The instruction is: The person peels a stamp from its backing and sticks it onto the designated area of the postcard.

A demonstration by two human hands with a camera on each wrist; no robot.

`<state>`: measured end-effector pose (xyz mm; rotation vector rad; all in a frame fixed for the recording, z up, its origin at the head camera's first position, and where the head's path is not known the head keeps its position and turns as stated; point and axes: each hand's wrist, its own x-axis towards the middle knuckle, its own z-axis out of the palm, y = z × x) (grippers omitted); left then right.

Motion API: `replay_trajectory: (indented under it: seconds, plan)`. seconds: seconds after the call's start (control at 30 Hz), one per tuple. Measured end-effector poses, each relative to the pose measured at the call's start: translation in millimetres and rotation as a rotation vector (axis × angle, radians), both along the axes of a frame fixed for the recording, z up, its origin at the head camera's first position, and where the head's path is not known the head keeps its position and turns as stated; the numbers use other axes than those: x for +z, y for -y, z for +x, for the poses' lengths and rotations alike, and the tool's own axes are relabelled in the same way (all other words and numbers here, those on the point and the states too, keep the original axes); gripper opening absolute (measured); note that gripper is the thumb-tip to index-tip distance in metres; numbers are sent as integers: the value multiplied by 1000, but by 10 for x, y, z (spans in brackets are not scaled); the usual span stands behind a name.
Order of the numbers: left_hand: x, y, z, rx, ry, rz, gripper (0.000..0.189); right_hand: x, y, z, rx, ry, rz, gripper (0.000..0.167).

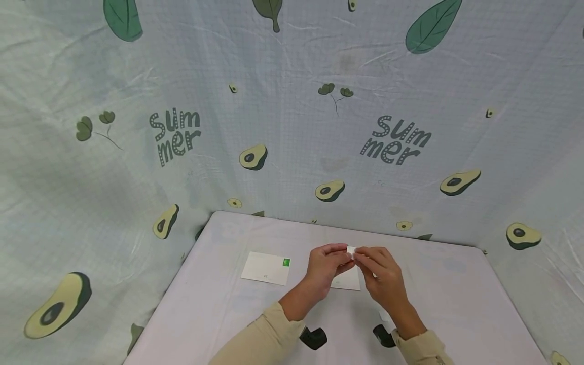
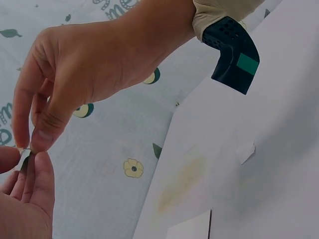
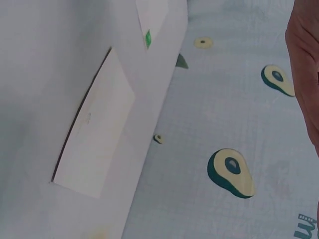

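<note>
Fingertips of both hands meet over the table on a small stamp [image 1: 351, 250], whose white side faces up in the head view. A bit of green shows on the stamp [image 2: 25, 158] in the left wrist view. My left hand [image 1: 323, 266] pinches it from the left, my right hand [image 1: 382, 274] from the right. Below the hands lies a white envelope [image 1: 348, 280], partly hidden by them; the right wrist view shows this envelope [image 3: 94, 132] flat on the table. Only an edge of the right hand [image 3: 305, 74] appears there.
Left of the hands, another white envelope [image 1: 263, 268] bears a green stamp [image 1: 286, 262] at its upper right corner. A white paper scrap [image 2: 247, 152] lies near the right forearm. Behind the white table [image 1: 210, 304] hangs a curtain [image 1: 292, 126] printed with avocados.
</note>
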<state>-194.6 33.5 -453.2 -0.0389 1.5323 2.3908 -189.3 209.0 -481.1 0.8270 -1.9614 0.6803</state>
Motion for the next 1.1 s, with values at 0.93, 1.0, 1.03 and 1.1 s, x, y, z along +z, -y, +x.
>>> replay_trajectory:
  seconds: [0.93,1.0,1.03,1.1]
  plan:
    - [-49,12,-6,-81,18,-11,23,-32,30,76,-67,83,46,31]
    - [-57,17,-4,-88,15,-26,23,-31,32,80,-65,107,42,14]
    - [-59,17,-2,-91,15,-35,23,-29,33,80,-70,119,43,10]
    - [-71,15,0,-101,17,-63,23,-24,36,79,-83,140,49,17]
